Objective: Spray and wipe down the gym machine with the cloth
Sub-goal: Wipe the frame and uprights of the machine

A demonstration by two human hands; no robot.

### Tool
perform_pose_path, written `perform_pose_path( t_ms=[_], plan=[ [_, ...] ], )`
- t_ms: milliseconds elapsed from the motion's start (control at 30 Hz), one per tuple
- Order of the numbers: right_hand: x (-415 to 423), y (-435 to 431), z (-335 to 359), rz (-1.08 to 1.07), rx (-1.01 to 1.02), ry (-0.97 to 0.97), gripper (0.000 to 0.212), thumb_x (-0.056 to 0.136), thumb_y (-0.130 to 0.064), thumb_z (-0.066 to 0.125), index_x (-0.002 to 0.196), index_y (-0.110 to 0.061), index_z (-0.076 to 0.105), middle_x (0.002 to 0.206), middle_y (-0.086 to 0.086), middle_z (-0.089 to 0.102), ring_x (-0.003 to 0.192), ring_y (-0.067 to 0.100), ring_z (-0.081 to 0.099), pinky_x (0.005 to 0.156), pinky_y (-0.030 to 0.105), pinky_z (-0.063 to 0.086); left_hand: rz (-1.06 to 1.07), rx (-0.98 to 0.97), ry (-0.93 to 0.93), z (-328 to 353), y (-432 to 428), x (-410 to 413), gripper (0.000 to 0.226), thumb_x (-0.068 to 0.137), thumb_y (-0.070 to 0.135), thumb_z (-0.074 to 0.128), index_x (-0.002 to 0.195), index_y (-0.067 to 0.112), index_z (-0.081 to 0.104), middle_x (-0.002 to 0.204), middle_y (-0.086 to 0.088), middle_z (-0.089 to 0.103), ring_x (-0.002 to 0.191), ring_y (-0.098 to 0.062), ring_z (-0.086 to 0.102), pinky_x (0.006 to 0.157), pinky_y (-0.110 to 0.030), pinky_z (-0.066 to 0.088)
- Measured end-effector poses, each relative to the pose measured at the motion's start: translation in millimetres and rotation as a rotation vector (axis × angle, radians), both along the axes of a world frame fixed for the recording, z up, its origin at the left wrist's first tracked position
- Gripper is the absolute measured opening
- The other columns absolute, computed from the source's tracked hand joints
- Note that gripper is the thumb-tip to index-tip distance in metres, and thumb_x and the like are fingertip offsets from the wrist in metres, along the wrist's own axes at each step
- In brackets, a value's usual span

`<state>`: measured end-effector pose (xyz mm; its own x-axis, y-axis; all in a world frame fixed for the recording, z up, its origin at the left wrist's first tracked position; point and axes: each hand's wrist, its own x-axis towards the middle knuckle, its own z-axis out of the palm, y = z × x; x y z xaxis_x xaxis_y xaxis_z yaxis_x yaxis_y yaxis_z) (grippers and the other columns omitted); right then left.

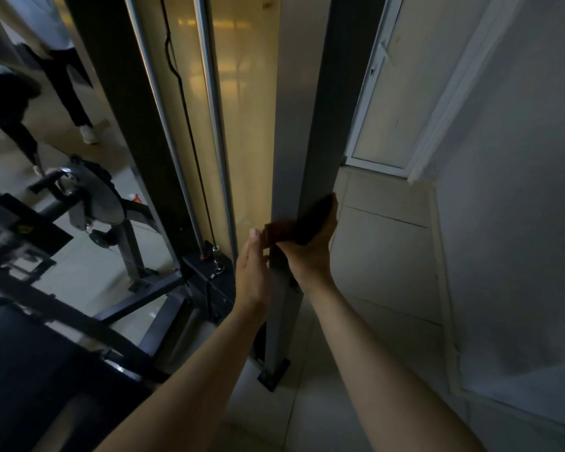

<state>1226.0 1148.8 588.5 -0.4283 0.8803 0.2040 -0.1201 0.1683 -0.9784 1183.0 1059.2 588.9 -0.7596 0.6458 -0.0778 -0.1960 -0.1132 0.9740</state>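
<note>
A tall grey upright post [289, 151] of the gym machine runs down the middle of the head view to its black foot [273, 375]. A dark red cloth [299, 225] is wrapped around the post low down. My right hand [310, 246] grips the cloth from the right side of the post, fingers curled round it. My left hand [253, 259] rests against the left side of the post with straight fingers, its fingertips touching the cloth's left edge. No spray bottle is in view.
Two chrome guide rods [209, 102] and a black cable [190, 132] run left of the post. A dark bench and frame [46, 288] fill the lower left. A person's legs [75, 93] stand at the back left. A white wall [503, 223] and a door frame [382, 93] are close on the right.
</note>
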Motion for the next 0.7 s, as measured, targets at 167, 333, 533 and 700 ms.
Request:
perform_pose_path(
  t_ms=[167,333,533,700],
  plan=[
    [11,-16,-52,0.033,-0.015,-0.005,0.089,0.077,-0.015,0.087,0.148,-0.022,0.033,0.141,0.013,0.051,0.129,0.031,0.054,0.096,0.057,0.053,-0.038,0.043,-0.007,-6,-3,8,0.053,0.101,0.056,0.029,0.129,0.029,0.065,0.116,0.016,0.069,0.113,0.000,0.059,0.103,-0.038,0.044],
    [31,-28,-55,-0.063,0.014,-0.171,0.072,0.089,-0.037,0.074,0.147,-0.020,0.034,0.137,-0.006,0.041,0.125,0.019,0.052,0.092,0.031,0.057,-0.066,0.046,0.184,-17,-13,12,0.041,0.101,0.053,0.046,0.141,0.045,0.048,0.130,0.025,0.058,0.123,0.004,0.053,0.098,-0.020,0.046],
    [71,-56,-31,0.023,-0.343,-0.148,0.038,0.089,-0.028,0.073,0.119,-0.029,0.050,0.118,-0.002,0.059,0.108,0.017,0.063,0.087,0.036,0.059,-0.094,-0.034,0.250,-51,-49,53,0.054,0.083,0.058,0.064,0.132,0.052,0.042,0.139,0.000,0.044,0.128,-0.020,0.052,0.098,-0.038,0.055],
    [78,-62,-13,0.274,-0.343,-0.135,0.024,0.089,-0.029,0.071,0.110,-0.020,0.065,0.109,0.003,0.071,0.106,0.021,0.066,0.095,0.038,0.054,-0.006,-0.094,0.243,-56,-50,63,0.039,0.100,0.014,0.056,0.127,0.041,0.048,0.126,0.002,0.061,0.116,-0.012,0.063,0.098,-0.048,0.056]
  ],
)
